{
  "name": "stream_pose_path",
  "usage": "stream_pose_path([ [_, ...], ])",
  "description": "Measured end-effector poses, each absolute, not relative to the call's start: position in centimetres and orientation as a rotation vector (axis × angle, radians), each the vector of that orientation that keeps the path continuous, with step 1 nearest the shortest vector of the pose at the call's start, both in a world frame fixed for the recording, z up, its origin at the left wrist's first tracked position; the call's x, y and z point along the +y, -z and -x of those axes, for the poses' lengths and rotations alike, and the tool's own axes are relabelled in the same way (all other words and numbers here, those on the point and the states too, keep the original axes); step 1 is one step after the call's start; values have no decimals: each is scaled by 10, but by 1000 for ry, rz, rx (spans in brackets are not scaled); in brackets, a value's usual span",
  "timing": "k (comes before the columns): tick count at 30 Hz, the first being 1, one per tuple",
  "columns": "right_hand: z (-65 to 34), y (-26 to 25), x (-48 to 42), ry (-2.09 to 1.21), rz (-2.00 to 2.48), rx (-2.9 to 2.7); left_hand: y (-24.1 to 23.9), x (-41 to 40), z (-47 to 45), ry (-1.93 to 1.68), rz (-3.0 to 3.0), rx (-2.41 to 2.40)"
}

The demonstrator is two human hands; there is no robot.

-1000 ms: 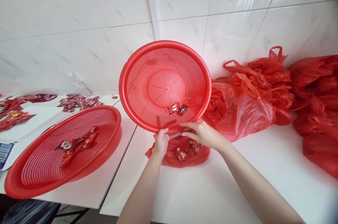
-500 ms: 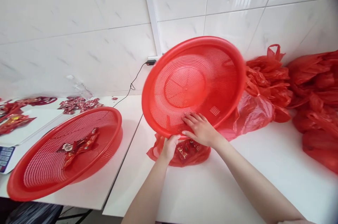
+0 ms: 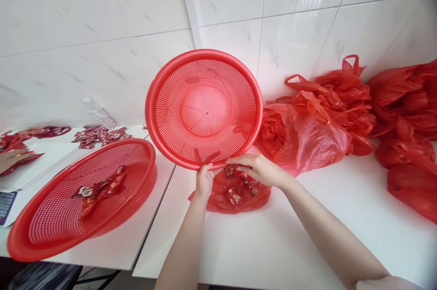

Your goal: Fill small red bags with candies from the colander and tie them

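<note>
A red perforated plastic basket [image 3: 208,110] is held up on its side, its hollow facing me. My left hand [image 3: 205,183] grips its lower rim, thumb on the inside. My right hand [image 3: 259,169] has its fingers stretched out, the tips at the lower right rim; whether they press on it I cannot tell. Directly below, an opened red plastic bag [image 3: 232,206] lies on the white table [image 3: 259,249], partly hidden by both hands. Inside the bag are several small red packets [image 3: 235,195] with gold print.
On the left, a second red basket [image 3: 136,192] stands tilted with red packages [image 3: 102,192] in it. Behind it are a white tray-like surface [image 3: 51,155], red patterned packets [image 3: 99,136] and a clear bottle [image 3: 100,114]. Red plastic bags [image 3: 317,130] are heaped on the right by the tiled wall.
The basket has swung left and turned more squarely toward me. My right hand has come out of its inside to the rim above the bag, uncovering more of the packets.
</note>
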State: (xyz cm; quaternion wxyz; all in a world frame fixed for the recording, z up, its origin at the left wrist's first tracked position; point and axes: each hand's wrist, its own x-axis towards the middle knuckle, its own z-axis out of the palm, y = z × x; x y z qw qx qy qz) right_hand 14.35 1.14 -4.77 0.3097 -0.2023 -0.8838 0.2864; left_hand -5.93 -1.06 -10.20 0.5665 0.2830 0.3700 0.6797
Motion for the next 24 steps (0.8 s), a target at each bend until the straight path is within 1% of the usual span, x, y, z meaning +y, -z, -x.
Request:
stream_pose_path([
  [2,-139,50,8,-770,561,-2362,100,-9,64,-1633,-647,851],
  [4,-135,54,7,-810,680,-2357,97,-9,67,-1677,-634,860],
  [6,-132,59,9,-910,909,-2226,94,-10,69,-1721,-640,871],
  [8,-132,62,12,-1090,1001,-1975,90,-13,69,-1714,-662,855],
  [12,-131,57,12,-1541,693,-1568,82,-23,70,-1522,-766,785],
  [14,-132,50,8,-1616,640,-1417,81,-26,73,-1482,-846,722],
  [15,-133,45,6,-1612,643,-1354,80,-26,75,-1525,-863,701],
  [17,-138,36,1,-1571,669,-1250,82,-22,84,-1757,-794,763],
  [19,-145,27,-3,-1523,689,-1185,85,-16,97,-2102,-560,975],
  [21,-153,20,-6,-1461,700,-1141,89,-10,113,-2358,-284,1197],
  [24,-164,13,-7,-1367,726,-1138,91,-8,130,-2496,-166,1291],
])
